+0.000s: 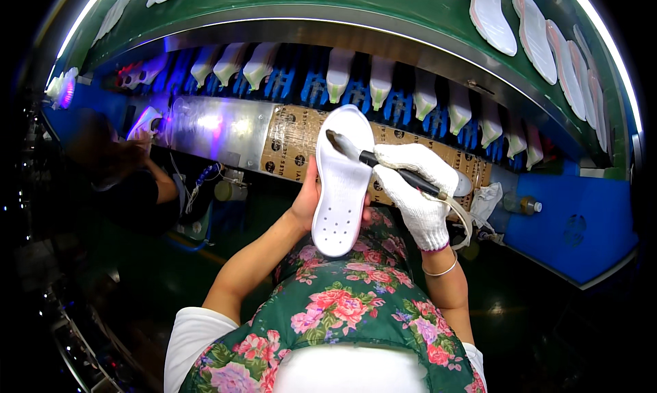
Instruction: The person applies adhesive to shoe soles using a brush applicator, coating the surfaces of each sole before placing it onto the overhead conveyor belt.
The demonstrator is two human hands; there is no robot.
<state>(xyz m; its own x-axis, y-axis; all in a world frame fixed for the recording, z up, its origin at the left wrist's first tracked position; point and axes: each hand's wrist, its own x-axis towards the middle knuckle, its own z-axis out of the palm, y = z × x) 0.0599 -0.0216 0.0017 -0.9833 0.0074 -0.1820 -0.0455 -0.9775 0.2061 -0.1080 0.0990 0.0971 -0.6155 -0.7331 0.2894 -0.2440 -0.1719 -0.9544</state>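
Observation:
A white shoe sole [340,181] stands lengthwise before me, its wide end with small holes toward my lap. Bare, my left hand [309,196] grips it from beneath and around its edges; part of the fingers is hidden behind it. My right hand [419,181], in a white knitted glove, is closed around the black handle of a brush [345,146]. The brush's dark bristle tip lies against the upper part of the sole. From the rear of the handle a pale tube [465,222] curves down beside my wrist.
Beyond the sole runs a ledge covered with printed cardboard [291,143]. Behind it, white shoe parts [339,74] hang in a row among blue holders. More soles [534,37] lie on the green upper surface. A bottle [527,205] and white cloth [486,201] are at right; another person [130,167] sits at left.

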